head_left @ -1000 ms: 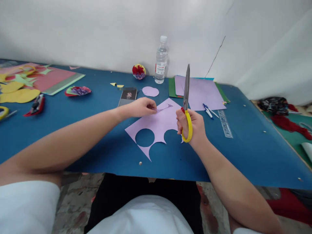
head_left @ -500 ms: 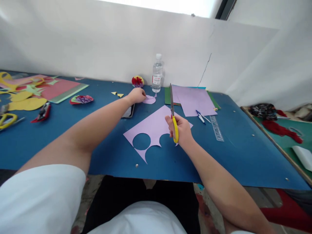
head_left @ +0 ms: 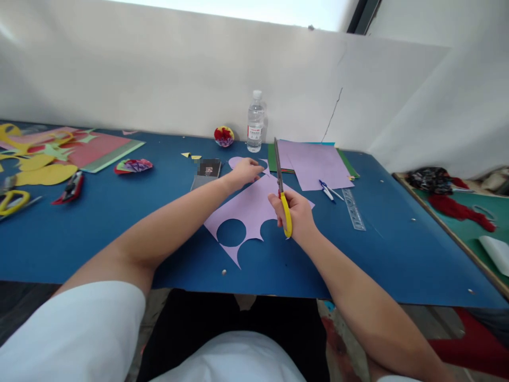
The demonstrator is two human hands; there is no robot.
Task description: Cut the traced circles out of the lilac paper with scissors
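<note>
One bottle label (head_left: pixel 254 132): white with a red mark, on the clear bottle (head_left: pixel 255 114) near the wall; its small print is too fine for me to read.
Phone (head_left: pixel 210 168): lies beyond my left forearm, a small picture on its dark part; any lettering is too small to make out.
Ruler (head_left: pixel 353 210): clear plastic, marks unreadable from here, near the pens (head_left: pixel 327 191).
Left arm: stretched forward and inward across the blue table (head_left: pixel 389 249), palm down.
Left hand (head_left: pixel 247 172): thumb and fingers closed together, pinching a thin lilac offcut (head_left: pixel 268 170) above the sheet's far edge.
Right arm: angled in from the lower right, forearm raised toward the middle.
Right hand (head_left: pixel 296 211): fingers curled round the yellow handles of the scissors (head_left: pixel 280 182), blades together, pointing up and away.
Lilac sheet (head_left: pixel 250 206): in front of me, below both hands, with a round hole and scalloped near edge.
</note>
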